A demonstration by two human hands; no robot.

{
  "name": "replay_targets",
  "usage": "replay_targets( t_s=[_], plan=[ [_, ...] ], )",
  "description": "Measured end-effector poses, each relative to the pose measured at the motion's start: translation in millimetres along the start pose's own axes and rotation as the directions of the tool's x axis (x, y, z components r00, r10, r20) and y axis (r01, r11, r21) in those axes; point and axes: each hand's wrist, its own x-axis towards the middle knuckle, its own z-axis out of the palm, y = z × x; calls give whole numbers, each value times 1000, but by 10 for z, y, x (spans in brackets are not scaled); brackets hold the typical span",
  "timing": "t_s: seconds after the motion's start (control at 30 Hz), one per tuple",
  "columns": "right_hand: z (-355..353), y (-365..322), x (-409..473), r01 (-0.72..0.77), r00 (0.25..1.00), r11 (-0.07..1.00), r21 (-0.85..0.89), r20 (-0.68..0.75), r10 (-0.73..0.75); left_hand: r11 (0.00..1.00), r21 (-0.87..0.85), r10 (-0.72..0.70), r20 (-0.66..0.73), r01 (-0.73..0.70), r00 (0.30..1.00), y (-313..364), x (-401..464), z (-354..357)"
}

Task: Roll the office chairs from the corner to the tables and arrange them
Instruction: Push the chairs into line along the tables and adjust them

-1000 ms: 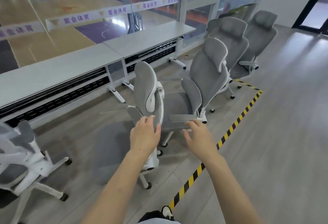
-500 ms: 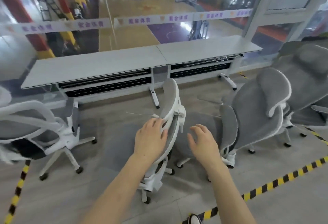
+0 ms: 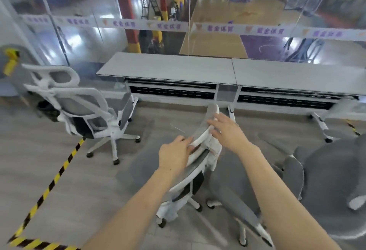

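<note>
A grey office chair with white frame (image 3: 200,156) stands in the centre, its back seen edge-on. A second chair (image 3: 87,109) stands at the left, near the two grey tables (image 3: 233,71). More grey chairs (image 3: 326,172) crowd at the right

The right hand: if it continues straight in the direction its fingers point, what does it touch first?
Most likely the headrest of the chair being held: the right hand has its fingers at the headrest's edge, pointing left and forward. Depth is unclear.
</note>
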Motion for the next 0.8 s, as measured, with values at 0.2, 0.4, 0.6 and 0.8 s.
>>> replay_targets(
  t_s=[0.2,0.4,0.6,0.8],
  plan=[
    [-89,99,330,128,978,991,25,163,-130,995,-22,-96,15,97,995,-31,51,-44],
    [-12,-127,104,133,989,988,73,56,-138,991,-47,-125,12,126,992,-221,-83,-75],
    [200,-567,-14,120,993,990,74,6,-120,974,-125,-183,57,189,981,-774,-223,-166],
    [420,-1065,-70,182,981,979,89,48,-187,971,-131,-186,119,201,975,-1390,-399,-295]
  ],
)
